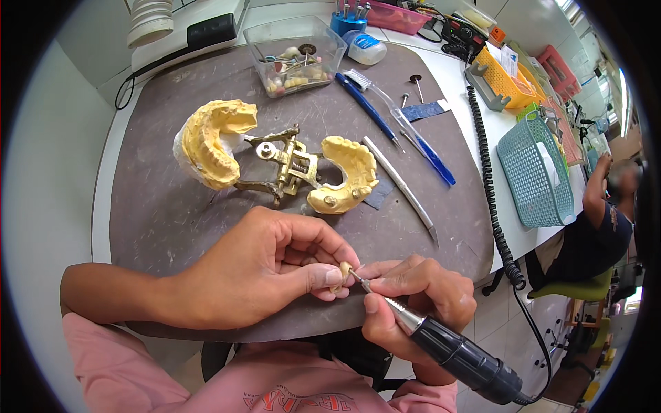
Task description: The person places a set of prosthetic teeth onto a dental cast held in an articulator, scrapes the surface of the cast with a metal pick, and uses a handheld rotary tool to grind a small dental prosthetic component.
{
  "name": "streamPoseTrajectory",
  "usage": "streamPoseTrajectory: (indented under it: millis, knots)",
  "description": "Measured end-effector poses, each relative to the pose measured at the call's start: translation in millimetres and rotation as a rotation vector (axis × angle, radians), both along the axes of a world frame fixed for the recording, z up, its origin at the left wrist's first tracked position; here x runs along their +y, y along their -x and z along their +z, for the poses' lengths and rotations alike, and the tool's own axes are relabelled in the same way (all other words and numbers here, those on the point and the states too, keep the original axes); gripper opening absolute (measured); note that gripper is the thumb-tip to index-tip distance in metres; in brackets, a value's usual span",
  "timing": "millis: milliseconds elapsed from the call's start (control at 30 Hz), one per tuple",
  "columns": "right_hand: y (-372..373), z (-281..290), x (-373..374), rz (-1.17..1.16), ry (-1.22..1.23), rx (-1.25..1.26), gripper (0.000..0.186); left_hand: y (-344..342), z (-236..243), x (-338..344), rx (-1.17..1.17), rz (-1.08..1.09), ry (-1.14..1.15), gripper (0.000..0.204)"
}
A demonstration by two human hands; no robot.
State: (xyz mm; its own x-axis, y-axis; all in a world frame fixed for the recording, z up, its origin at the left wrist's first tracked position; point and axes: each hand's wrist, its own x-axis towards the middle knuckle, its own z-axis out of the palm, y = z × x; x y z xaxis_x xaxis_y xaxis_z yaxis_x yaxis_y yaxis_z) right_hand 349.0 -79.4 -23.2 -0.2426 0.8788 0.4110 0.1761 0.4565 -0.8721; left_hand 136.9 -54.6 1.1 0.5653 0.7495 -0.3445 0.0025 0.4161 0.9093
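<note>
My left hand is pinched on a small cream dental piece near the front edge of the grey mat. My right hand grips a black and silver rotary handpiece, whose thin bur meets the piece. Beyond my hands sits a brass articulator, joined to a yellow plaster dental cast on a white base on the left and a yellow arch cast on the right.
A clear box, pens, a brush and a metal carver lie on the mat. A coiled cord runs beside a teal basket. A co-worker sits at the far right.
</note>
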Motion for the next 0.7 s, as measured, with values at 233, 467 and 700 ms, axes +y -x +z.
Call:
streamPoseTrajectory:
  millis: [233,467,700]
  knots:
    - [-3.9,-8.0,3.2,0.011,-0.075,0.083,0.014,0.1,-0.2,0.4,0.009,-0.006,-0.007,0.020]
    - [-2.2,-8.1,2.8,-0.002,-0.058,0.098,0.015,0.8,-2.6,0.8,-0.011,-0.017,-0.020,0.020]
    - [-1.1,-1.5,1.1,0.019,-0.030,0.010,0.014,-0.2,-2.5,2.6,-0.015,-0.030,-0.015,0.021]
